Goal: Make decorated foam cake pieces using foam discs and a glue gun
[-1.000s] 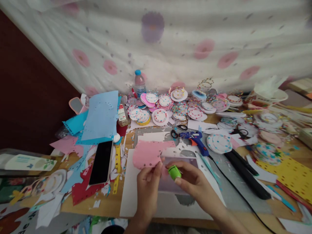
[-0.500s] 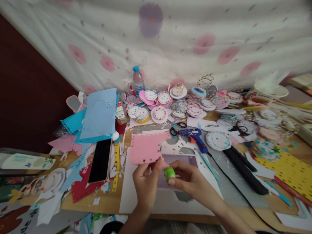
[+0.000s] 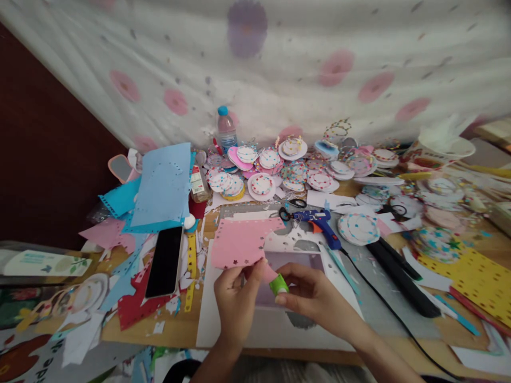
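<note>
A pink sheet (image 3: 238, 242) with small punched holes along its edges is pinched between the thumb and fingers of my left hand (image 3: 238, 298). My right hand (image 3: 313, 300) grips a small green punch (image 3: 278, 285) between thumb and fingers. The lower right corner of the pink sheet reaches the punch's edge; whether it sits inside the slot is hard to tell. Beneath both hands lie a white sheet (image 3: 211, 314) and a shallow pale purple tray (image 3: 293, 259).
A blue glue gun (image 3: 315, 217) with a black cord lies right of the hands. A phone (image 3: 164, 260) and blue sheets (image 3: 162, 186) are at left. Decorated paper discs (image 3: 262, 185) and a bottle (image 3: 227, 130) stand behind. Yellow punched sheets (image 3: 471, 276) lie at right.
The pink sheet's upper right part now spreads further right, and more pink shows between my left fingers and the punch. My left hand has shifted slightly left.
</note>
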Action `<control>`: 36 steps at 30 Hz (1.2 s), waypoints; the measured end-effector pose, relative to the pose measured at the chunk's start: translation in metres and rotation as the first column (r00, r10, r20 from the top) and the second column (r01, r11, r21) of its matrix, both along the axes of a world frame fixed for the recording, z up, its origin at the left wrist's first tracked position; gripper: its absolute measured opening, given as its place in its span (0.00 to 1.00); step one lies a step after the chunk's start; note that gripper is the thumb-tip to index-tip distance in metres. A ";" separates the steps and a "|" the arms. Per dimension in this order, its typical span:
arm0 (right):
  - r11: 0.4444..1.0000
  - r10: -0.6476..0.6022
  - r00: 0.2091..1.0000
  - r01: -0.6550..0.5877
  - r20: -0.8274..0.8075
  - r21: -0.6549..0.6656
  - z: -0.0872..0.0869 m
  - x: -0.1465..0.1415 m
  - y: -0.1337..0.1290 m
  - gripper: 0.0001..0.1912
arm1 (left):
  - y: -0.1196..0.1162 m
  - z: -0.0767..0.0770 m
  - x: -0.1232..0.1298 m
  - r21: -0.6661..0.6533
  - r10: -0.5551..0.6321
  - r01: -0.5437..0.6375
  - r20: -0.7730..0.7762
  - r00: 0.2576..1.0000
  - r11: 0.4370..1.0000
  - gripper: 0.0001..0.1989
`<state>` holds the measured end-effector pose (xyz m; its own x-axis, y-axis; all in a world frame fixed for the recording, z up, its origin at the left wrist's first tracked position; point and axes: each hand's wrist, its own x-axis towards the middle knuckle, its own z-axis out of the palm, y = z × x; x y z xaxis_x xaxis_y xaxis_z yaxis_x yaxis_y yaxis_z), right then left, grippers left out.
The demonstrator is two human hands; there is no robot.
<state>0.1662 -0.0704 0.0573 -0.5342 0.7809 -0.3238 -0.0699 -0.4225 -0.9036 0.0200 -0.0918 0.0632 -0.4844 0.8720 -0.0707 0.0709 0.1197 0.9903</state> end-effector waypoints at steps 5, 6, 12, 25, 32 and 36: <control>1.000 0.020 1.000 -0.020 0.008 0.000 0.007 0.001 0.001 0.17 | 0.001 0.000 -0.001 0.001 -0.011 0.011 0.026 1.000 1.000 0.10; 1.000 0.021 1.000 -0.021 0.002 0.003 0.007 0.002 0.001 0.16 | 0.001 0.000 -0.002 0.006 -0.013 0.013 0.041 0.999 1.000 0.10; 0.999 0.040 0.999 -0.040 -0.012 -0.002 0.005 0.002 0.000 0.16 | 0.002 -0.001 -0.001 0.005 -0.025 0.025 0.029 0.999 1.000 0.09; 1.000 0.013 1.000 -0.012 -0.018 0.018 0.004 0.002 0.002 0.17 | -0.001 0.000 0.005 -0.056 -0.126 0.123 -0.043 0.991 0.991 0.10; 1.000 -0.023 0.999 0.023 -0.035 0.006 0.001 0.002 0.001 0.17 | -0.003 -0.003 0.004 -0.060 -0.131 0.127 -0.068 0.989 0.990 0.10; 1.000 -0.018 0.999 0.018 -0.040 0.012 0.004 0.002 0.001 0.19 | -0.003 -0.005 0.004 -0.056 -0.140 0.137 -0.046 0.989 0.989 0.10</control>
